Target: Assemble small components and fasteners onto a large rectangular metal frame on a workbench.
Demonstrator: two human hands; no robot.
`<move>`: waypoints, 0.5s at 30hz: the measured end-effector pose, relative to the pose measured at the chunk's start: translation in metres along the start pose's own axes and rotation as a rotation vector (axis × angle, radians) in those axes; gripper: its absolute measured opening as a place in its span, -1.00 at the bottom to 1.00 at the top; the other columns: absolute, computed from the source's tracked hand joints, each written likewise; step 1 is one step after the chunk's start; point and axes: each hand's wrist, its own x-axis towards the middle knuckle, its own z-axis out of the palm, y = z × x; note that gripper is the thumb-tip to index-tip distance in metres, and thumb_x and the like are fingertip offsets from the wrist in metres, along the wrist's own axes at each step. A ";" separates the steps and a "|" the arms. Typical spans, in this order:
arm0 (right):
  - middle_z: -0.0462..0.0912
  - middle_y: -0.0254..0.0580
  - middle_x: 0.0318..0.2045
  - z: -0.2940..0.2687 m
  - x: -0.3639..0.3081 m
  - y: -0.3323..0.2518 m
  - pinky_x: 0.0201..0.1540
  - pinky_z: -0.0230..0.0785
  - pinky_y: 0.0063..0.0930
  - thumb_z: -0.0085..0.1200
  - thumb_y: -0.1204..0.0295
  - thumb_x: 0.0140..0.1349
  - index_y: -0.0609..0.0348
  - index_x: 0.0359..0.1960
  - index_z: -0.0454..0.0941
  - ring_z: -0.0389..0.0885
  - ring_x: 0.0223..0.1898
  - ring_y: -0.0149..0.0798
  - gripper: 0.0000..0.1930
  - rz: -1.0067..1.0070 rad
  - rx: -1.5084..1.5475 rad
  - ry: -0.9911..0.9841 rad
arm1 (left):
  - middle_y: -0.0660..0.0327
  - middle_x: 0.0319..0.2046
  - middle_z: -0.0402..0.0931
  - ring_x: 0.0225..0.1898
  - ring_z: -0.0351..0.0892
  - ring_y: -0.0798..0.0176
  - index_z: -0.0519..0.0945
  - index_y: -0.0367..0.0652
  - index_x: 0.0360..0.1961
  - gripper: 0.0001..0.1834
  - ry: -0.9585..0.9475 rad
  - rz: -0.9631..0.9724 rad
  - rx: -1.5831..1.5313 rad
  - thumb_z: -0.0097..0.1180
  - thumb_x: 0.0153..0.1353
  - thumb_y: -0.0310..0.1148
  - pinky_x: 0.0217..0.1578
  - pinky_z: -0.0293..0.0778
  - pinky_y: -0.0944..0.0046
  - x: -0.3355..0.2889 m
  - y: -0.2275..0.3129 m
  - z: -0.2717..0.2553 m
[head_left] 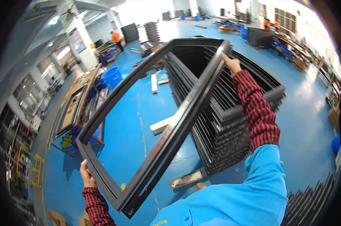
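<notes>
Dark frame [178,130] tilted at centre, left hand [88,177] gripping its edge at 8 o'clock, right hand [232,64] with fingers closed on it at 2 o'clock, frame stack [229,145] at 3 o'clock.

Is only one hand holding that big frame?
No, the left hand and the right hand both hold the dark frame.

I stand in a factory workshop: blue-painted floor [298,128], stacked dark rectangular frames [230,145], a long workbench [90,76], a blue tub [112,77], a fan [68,14] on a white pillar [88,58], co-workers in orange [116,37].
</notes>
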 end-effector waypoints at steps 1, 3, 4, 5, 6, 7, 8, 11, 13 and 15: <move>0.54 0.32 0.01 0.020 0.042 0.021 -0.15 0.51 -0.20 0.30 -0.37 -0.11 0.51 0.13 0.46 0.63 -0.13 0.02 0.08 -0.031 0.038 0.083 | 0.14 -0.25 0.63 -0.36 0.62 0.20 0.55 -0.16 -0.03 -0.58 -0.005 0.046 0.108 0.12 0.31 -0.04 -0.25 0.57 0.26 0.009 0.002 -0.003; 0.54 0.12 0.15 0.037 0.082 0.074 0.09 0.47 -0.18 0.24 -0.33 0.01 0.31 0.20 0.50 0.58 0.06 0.00 -0.04 -0.017 0.570 -0.311 | 0.25 -0.32 0.62 -0.35 0.60 0.32 0.63 -0.16 -0.12 -0.65 0.039 0.201 0.467 0.17 0.29 -0.09 -0.33 0.52 0.35 0.011 -0.007 0.010; 0.54 0.12 0.15 0.050 0.095 0.091 0.09 0.47 -0.18 0.24 -0.33 0.01 0.31 0.20 0.50 0.58 0.06 0.00 -0.04 -0.020 0.560 -0.395 | 0.26 -0.32 0.62 -0.35 0.59 0.34 0.64 -0.17 -0.12 -0.66 0.062 0.030 0.444 0.19 0.28 -0.12 -0.32 0.50 0.36 0.021 -0.003 0.022; 0.52 0.10 0.19 0.057 0.092 0.093 0.17 0.42 -0.22 0.04 -0.38 0.12 0.32 0.26 0.45 0.55 0.11 -0.01 -0.03 -0.013 0.573 -0.333 | 0.26 -0.32 0.62 -0.35 0.58 0.36 0.65 -0.18 -0.13 -0.67 0.098 -0.135 0.403 0.20 0.27 -0.14 -0.31 0.49 0.38 0.023 0.003 0.024; 0.50 0.09 0.23 0.064 0.093 0.085 0.24 0.37 -0.26 -0.16 -0.43 0.23 0.34 0.31 0.39 0.53 0.17 -0.01 0.00 -0.006 0.589 -0.262 | 0.27 -0.33 0.62 -0.37 0.56 0.37 0.65 -0.17 -0.24 -0.75 0.152 -0.140 0.444 0.24 0.25 -0.19 -0.31 0.48 0.35 0.023 0.000 0.034; 0.57 0.08 0.15 0.081 0.081 0.070 0.22 0.40 -0.29 -0.17 -0.36 0.31 0.35 0.25 0.44 0.59 0.10 -0.05 -0.09 0.048 0.640 -0.290 | 0.28 -0.34 0.61 -0.38 0.53 0.34 0.63 -0.19 -0.31 -0.78 0.147 -0.094 0.461 0.25 0.15 -0.25 -0.24 0.46 0.31 0.026 -0.007 -0.013; 0.60 0.06 0.10 0.075 0.109 0.069 0.15 0.45 -0.35 -0.12 -0.28 0.35 0.36 0.20 0.47 0.62 0.03 -0.10 -0.17 0.038 0.661 -0.363 | 0.28 -0.34 0.61 -0.38 0.53 0.34 0.63 -0.19 -0.31 -0.78 0.179 -0.087 0.444 0.25 0.15 -0.25 -0.24 0.46 0.31 0.045 -0.017 -0.018; 0.61 0.03 0.07 0.080 0.121 0.072 0.04 0.52 -0.42 -0.04 -0.18 0.38 0.39 0.19 0.47 0.65 -0.05 -0.18 -0.24 0.070 0.693 -0.289 | 0.27 -0.40 0.59 -0.35 0.45 0.26 0.63 -0.23 -0.38 -0.77 0.639 -0.214 0.711 0.22 -0.04 -0.31 -0.13 0.36 0.30 0.084 -0.050 -0.025; 0.63 0.02 0.05 0.101 0.082 0.028 0.01 0.54 -0.44 -0.04 -0.13 0.40 0.40 0.16 0.49 0.66 -0.06 -0.20 -0.29 0.150 0.504 -0.128 | 0.26 -0.44 0.58 -0.37 0.46 0.25 0.64 -0.22 -0.45 -0.81 0.489 -0.089 0.656 0.23 -0.04 -0.32 -0.16 0.38 0.30 0.064 -0.094 -0.051; 0.64 0.02 0.02 0.104 0.032 -0.013 -0.02 0.56 -0.46 -0.04 -0.08 0.43 0.40 0.14 0.51 0.67 -0.07 -0.22 -0.34 0.223 0.298 0.039 | 0.24 -0.47 0.57 -0.39 0.48 0.24 0.64 -0.22 -0.53 -0.84 0.341 0.026 0.606 0.24 -0.04 -0.33 -0.19 0.40 0.29 0.044 -0.131 -0.073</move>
